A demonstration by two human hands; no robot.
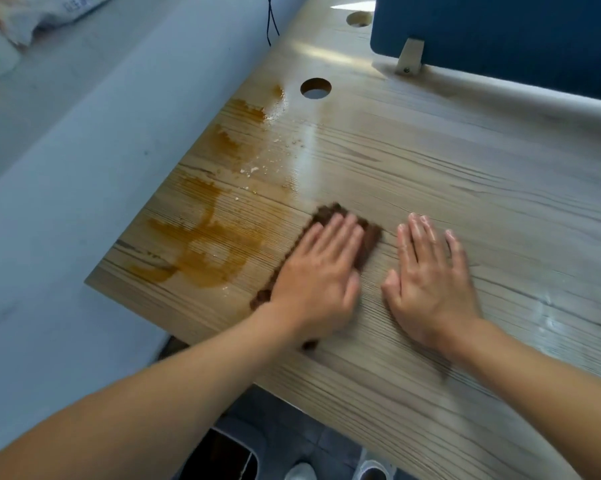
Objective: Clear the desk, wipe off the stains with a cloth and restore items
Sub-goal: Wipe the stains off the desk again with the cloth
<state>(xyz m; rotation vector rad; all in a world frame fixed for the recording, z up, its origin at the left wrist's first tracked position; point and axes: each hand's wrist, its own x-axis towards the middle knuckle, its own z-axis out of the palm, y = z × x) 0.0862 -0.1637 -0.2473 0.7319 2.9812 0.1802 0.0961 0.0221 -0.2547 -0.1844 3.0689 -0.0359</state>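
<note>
Centre of the frame: left hand (321, 275) laid flat on a brown cloth (371, 237), fingers straight and close together, palm pressing down (outline blurred). Just to the right, right hand (427, 278) flat on the bare desk (482, 174), fingers straight and slightly spread, gripping nothing, apart from the cloth.

Cloth mostly hidden under the left hand, showing past the fingertips, along the hand's left side and near the wrist.

Left of the cloth, orange-brown stains (202, 251) smeared across the left part of the desk and running up toward the upper middle, the nearest smear just beside the cloth's left edge. Among the upper stains, pale crumbs (254, 169) scattered.

Above these, a round hole (315, 88) through the wood-grain top, and a second hole (359, 19) at the top edge of the frame.

Upper right, a blue panel (499, 36) standing on the desk, with a pale bracket (409, 57) at its foot. Top middle, a thin dark cable (271, 19) hanging beyond the desk's edge.

Bottom middle, below the desk's near edge, a dark-mouthed bin (222, 455). Upper left, only blurred white shapes, too smeared to tell.
</note>
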